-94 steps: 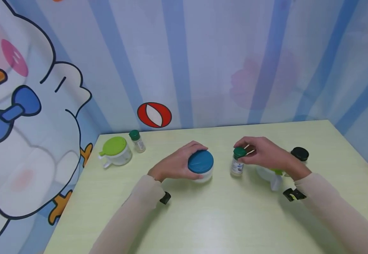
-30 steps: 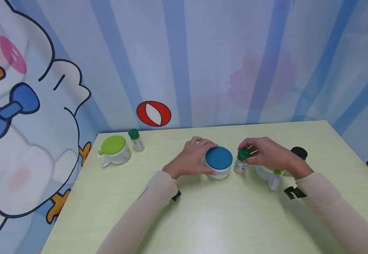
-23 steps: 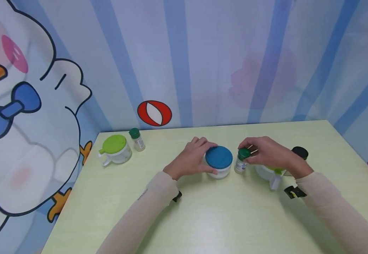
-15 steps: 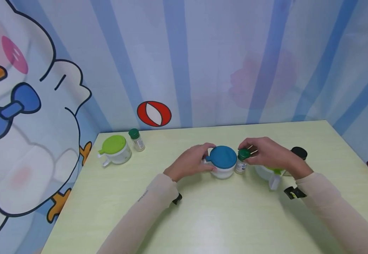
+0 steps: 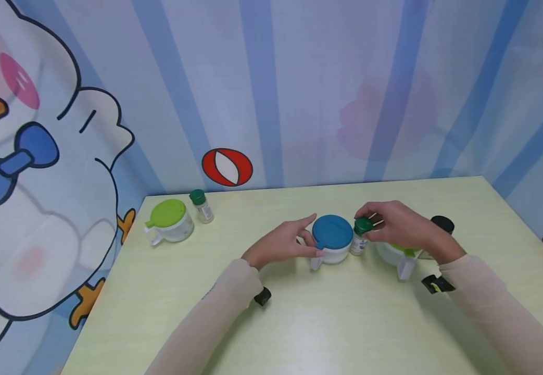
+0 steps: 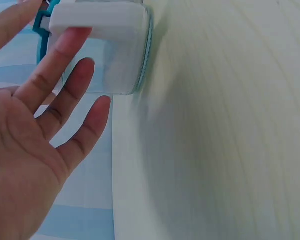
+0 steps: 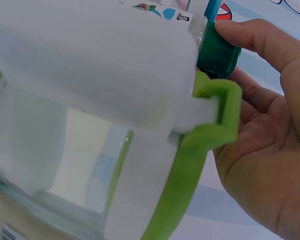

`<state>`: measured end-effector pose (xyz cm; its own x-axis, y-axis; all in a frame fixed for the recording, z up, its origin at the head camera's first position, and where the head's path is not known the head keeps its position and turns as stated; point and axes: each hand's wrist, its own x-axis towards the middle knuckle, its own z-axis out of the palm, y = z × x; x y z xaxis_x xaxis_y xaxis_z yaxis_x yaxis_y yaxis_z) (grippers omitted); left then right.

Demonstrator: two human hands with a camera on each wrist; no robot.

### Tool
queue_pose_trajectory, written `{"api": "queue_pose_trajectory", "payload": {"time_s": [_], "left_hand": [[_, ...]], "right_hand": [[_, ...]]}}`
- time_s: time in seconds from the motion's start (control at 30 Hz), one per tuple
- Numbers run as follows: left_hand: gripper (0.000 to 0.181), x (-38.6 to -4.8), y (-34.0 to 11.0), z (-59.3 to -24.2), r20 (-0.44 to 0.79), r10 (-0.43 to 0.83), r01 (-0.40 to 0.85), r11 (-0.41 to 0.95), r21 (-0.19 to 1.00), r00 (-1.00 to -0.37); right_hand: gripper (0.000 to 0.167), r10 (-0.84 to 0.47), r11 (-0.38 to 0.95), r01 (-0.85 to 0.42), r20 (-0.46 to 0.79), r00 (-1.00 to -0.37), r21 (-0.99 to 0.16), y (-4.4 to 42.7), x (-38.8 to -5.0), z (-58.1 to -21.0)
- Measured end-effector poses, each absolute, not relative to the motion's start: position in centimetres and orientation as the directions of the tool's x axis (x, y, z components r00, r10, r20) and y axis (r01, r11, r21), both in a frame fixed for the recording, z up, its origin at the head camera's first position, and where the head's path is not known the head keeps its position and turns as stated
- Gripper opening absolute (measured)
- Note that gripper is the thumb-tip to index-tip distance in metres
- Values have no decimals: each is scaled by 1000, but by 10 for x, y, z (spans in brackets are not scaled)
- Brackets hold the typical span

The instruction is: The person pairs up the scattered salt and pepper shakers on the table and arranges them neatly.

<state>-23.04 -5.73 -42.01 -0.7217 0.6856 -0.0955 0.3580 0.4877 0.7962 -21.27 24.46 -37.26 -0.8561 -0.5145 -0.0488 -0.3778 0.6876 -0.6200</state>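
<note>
A seasoning jar with a blue lid stands on the table, its white handle pointing toward me. My left hand is at the jar's left side, thumb and index finger spread apart. In the left wrist view its fingers are fairly straight, and one fingertip meets the jar's white handle. Just right of that jar is a small clear spice bottle with a green cap. Thumb and fingers of my right hand pinch this cap. Whether bottle and jar touch is unclear.
Under my right hand sits a green-lidded jar, partly hidden. A black-capped container is behind my right wrist. Another green-lidded jar and a second green-capped bottle stand at the table's back left.
The blue-lidded jar has slid right, up beside the spice bottle, and turned so its handle faces me. My left fingers have loosened from it. The right hand and bottle have shifted slightly right.
</note>
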Motion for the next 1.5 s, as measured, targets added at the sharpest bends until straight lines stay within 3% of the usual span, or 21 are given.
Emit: {"api": "queue_pose_trajectory", "payload": {"time_s": [0.27, 0.7, 0.83, 1.07, 1.5], "left_hand": [[89, -228, -54, -426, -108, 660, 277, 450, 849, -743], [97, -227, -41, -435, -31, 570, 361, 561, 745, -821], [102, -226, -36, -436, -27, 563, 376, 586, 717, -826], [114, -223, -25, -438, -53, 565, 324, 545, 773, -823], [109, -221, -26, -434, -56, 575, 326, 538, 777, -816]], "right_hand": [[39, -514, 691, -383, -44, -857, -613, 246, -213, -374], [38, -513, 687, -383, -39, -858, -618, 247, -213, -375], [39, -512, 689, -382, -42, -858, -616, 246, -212, -376], [39, -527, 680, -397, -34, -849, -617, 244, -212, -375], [38, -549, 666, -403, -46, -835, -628, 245, -210, -370]]}}
